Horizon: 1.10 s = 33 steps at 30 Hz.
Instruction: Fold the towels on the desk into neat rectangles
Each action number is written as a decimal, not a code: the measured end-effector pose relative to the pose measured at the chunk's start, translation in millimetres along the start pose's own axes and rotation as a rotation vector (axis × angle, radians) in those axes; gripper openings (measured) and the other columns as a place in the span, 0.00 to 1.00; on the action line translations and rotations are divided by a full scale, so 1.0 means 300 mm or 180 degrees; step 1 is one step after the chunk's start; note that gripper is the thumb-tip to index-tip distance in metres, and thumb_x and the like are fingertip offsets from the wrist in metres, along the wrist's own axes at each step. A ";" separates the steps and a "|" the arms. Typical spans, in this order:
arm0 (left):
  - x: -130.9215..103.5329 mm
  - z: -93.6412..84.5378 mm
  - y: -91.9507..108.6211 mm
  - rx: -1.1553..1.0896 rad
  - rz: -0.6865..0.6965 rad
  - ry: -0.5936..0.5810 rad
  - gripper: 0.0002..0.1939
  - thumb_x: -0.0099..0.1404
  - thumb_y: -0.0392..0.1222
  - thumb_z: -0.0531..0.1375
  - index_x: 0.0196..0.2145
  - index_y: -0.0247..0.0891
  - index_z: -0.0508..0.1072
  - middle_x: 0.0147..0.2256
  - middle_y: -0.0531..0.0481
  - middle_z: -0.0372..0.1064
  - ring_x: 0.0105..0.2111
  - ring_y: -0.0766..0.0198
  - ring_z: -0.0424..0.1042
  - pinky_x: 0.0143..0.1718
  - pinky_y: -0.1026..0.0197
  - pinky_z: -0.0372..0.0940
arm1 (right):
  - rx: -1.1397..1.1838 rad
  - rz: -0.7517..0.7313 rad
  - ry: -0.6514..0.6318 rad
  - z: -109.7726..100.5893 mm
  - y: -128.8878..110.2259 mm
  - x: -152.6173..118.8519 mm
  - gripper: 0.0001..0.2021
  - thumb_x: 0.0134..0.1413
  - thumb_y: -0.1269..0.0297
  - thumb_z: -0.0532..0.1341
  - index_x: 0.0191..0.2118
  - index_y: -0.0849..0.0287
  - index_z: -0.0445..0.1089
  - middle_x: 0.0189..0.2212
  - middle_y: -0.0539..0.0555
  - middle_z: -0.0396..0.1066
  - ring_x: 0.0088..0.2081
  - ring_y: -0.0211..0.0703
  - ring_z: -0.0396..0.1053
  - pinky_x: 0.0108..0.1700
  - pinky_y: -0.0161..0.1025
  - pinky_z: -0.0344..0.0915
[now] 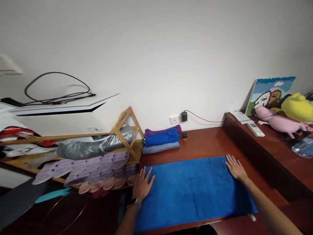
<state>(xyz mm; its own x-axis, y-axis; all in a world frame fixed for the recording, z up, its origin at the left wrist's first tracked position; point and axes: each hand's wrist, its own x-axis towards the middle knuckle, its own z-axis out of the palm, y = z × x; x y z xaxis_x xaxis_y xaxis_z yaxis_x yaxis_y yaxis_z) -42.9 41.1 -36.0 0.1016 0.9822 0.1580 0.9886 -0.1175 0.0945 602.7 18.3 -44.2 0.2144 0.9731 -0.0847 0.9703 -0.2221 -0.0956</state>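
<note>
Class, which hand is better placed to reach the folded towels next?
Left hand, probably: it is nearer the folded towels; the right hand is at the far right corner of the spread blue towel.

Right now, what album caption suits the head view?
Left hand and right hand at opposite ends of a blue towel, folded cloths behind.

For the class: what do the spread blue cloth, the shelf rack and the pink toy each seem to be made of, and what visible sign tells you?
Blue cloth: textile, perhaps microfibre, soft and matt; faint creases show.
Shelf rack: probably wood or bamboo, smooth; its bars are yellow-brown.
Pink toy: likely plush fabric, without shine; its rounded body looks stuffed.
</note>
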 end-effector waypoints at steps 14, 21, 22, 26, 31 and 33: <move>-0.004 -0.005 -0.017 0.0244 0.0031 0.0052 0.33 0.76 0.62 0.47 0.72 0.49 0.60 0.73 0.42 0.52 0.73 0.40 0.50 0.68 0.34 0.54 | 0.0028 -0.0079 0.0193 0.028 -0.006 0.002 0.34 0.72 0.49 0.34 0.77 0.56 0.43 0.76 0.53 0.45 0.77 0.49 0.39 0.75 0.58 0.41; 0.004 -0.016 -0.021 0.0131 0.0053 -0.0032 0.32 0.76 0.62 0.47 0.71 0.52 0.60 0.74 0.45 0.51 0.73 0.42 0.51 0.69 0.36 0.53 | -0.0003 -0.0092 0.0173 0.067 0.012 0.016 0.35 0.71 0.48 0.35 0.77 0.54 0.42 0.77 0.52 0.45 0.77 0.50 0.39 0.74 0.58 0.42; 0.005 -0.014 -0.020 0.0100 0.0041 -0.0012 0.31 0.76 0.62 0.47 0.71 0.52 0.60 0.74 0.46 0.51 0.73 0.43 0.50 0.69 0.36 0.52 | -0.0025 -0.0087 0.0156 0.069 0.018 0.021 0.34 0.71 0.49 0.35 0.77 0.54 0.42 0.77 0.52 0.44 0.77 0.50 0.39 0.74 0.58 0.42; 0.017 -0.030 -0.021 0.0017 -0.0005 -0.0168 0.32 0.75 0.64 0.47 0.71 0.53 0.60 0.74 0.47 0.51 0.73 0.44 0.50 0.69 0.38 0.52 | -0.0076 0.0036 -0.0079 0.029 0.016 0.042 0.34 0.71 0.51 0.36 0.77 0.53 0.43 0.77 0.53 0.45 0.76 0.51 0.40 0.73 0.59 0.45; 0.017 -0.078 0.016 0.0047 0.0030 -0.0265 0.31 0.77 0.60 0.45 0.70 0.47 0.63 0.72 0.44 0.55 0.72 0.46 0.53 0.71 0.40 0.50 | 0.0073 -0.0030 0.0143 -0.061 -0.226 -0.015 0.34 0.71 0.55 0.37 0.76 0.64 0.47 0.76 0.60 0.45 0.76 0.56 0.42 0.74 0.59 0.43; 0.010 -0.079 0.052 0.0028 0.0183 -0.0119 0.31 0.77 0.58 0.45 0.70 0.45 0.63 0.73 0.43 0.53 0.73 0.49 0.51 0.72 0.41 0.47 | 0.0291 -0.0493 0.0421 -0.067 -0.413 -0.078 0.33 0.71 0.56 0.37 0.77 0.62 0.46 0.76 0.60 0.46 0.76 0.54 0.41 0.74 0.58 0.42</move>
<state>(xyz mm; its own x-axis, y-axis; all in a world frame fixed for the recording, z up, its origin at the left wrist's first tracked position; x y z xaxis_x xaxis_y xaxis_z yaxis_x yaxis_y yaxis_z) -29.8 38.6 -10.9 0.1623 0.9786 0.1262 0.9819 -0.1728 0.0775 479.7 24.2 -10.3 0.0822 0.9943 0.0682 0.9799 -0.0682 -0.1874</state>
